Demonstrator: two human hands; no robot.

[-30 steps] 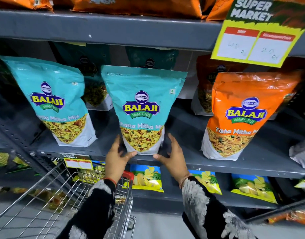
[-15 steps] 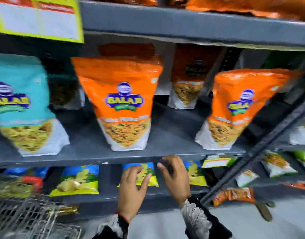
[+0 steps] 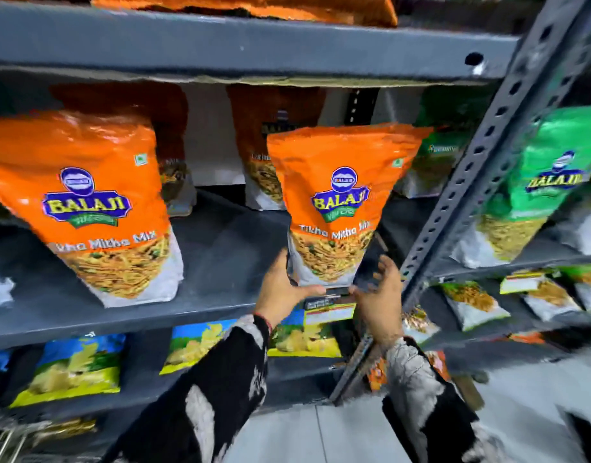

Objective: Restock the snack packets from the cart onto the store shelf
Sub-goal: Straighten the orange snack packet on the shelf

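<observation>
An orange Balaji snack packet stands upright on the grey middle shelf, near the shelf's right end. My left hand cups its lower left corner, fingers along the edge and thumb under the bottom. My right hand hovers by the lower right corner with fingers spread, a small gap away. A second orange packet stands further left on the same shelf. More orange packets stand behind in shadow. A corner of the wire cart shows at the bottom left.
A slotted grey upright post rises just right of my right hand. Green packets fill the neighbouring bay. Blue-and-yellow packets line the shelf below, and a price tag hangs on the shelf edge.
My view has swung right, away from the teal packets and the cart. Both hands have risen from below the shelf edge to the base of the right-hand orange packet.
</observation>
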